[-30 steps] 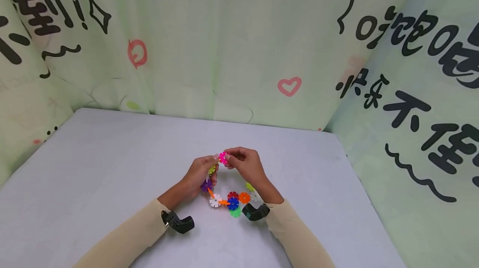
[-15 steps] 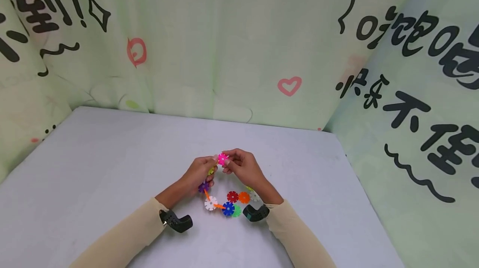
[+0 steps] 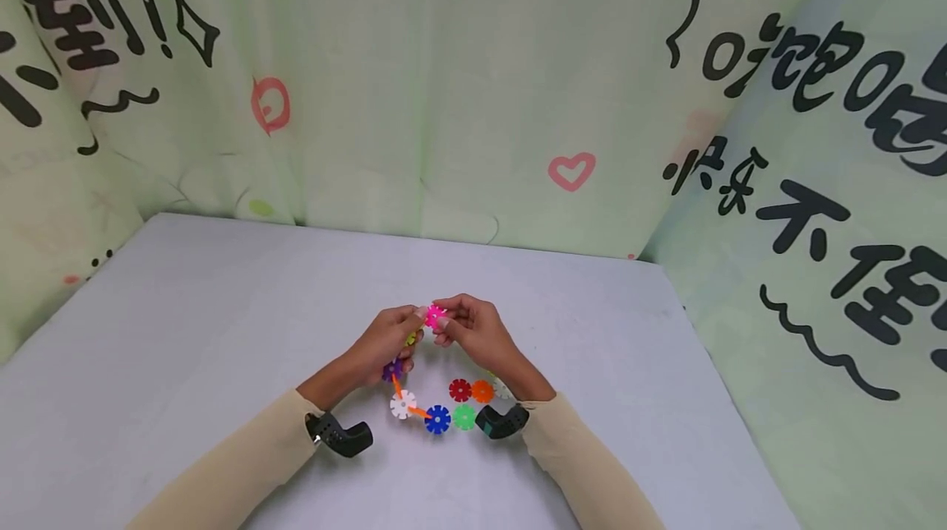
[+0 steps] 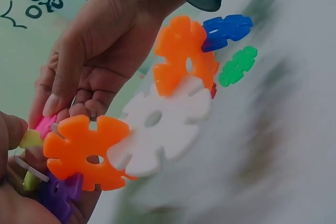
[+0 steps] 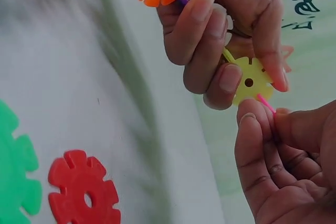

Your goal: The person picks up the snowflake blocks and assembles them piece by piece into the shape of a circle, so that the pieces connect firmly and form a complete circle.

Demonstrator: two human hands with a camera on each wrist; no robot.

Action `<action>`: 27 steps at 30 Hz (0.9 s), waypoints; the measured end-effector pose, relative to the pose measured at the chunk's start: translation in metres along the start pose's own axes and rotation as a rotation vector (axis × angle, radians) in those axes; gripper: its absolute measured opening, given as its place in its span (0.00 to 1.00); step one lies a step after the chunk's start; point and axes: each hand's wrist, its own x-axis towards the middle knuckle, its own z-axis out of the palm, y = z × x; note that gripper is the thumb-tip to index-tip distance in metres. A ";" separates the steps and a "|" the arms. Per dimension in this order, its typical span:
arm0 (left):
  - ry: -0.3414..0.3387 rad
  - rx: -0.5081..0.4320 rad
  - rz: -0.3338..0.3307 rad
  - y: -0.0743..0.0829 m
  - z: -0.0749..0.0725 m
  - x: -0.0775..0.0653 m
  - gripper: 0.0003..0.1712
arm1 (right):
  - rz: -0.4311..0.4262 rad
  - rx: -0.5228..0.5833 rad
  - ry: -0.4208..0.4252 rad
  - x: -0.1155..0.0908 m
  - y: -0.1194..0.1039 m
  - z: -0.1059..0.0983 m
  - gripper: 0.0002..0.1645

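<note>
My left hand [image 3: 385, 339] holds one end of a chain of notched plastic snowflake discs. Its fingers pinch a yellow disc [image 5: 250, 85]. From there the chain runs down through a purple disc [image 3: 392, 371], an orange disc [image 4: 86, 153], a white disc [image 3: 403, 404] and another orange disc [image 4: 181, 51] to a blue disc [image 3: 437, 420]. Between thumb and fingers, my right hand [image 3: 479, 337] pinches a pink disc [image 3: 435, 316]. In the right wrist view the pink disc is edge-on, its rim meeting the yellow one; how deep it sits in the slot is hard to tell.
Loose discs lie on the white table [image 3: 259, 308] below the hands: red [image 3: 460, 389], orange [image 3: 482, 390], green [image 3: 464, 417] and a pale one [image 3: 501, 388] partly behind the right wrist. A printed curtain [image 3: 422, 103] stands along the table's back edge.
Both hands have shifted slightly left with the pink disc and chain. The chain's lower end has swung left and down, so the blue disc now shows apart from the red and green ones.
</note>
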 end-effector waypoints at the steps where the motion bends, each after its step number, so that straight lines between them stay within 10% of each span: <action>1: -0.008 0.001 0.003 0.000 -0.001 0.000 0.19 | 0.010 0.009 -0.006 0.000 0.000 0.000 0.15; 19: 0.079 -0.028 0.070 0.002 0.005 0.001 0.16 | -0.013 -0.056 0.015 -0.005 -0.012 -0.008 0.17; 27: 0.126 0.040 0.067 -0.002 0.007 0.007 0.15 | -0.016 -0.097 0.041 0.005 0.021 -0.015 0.18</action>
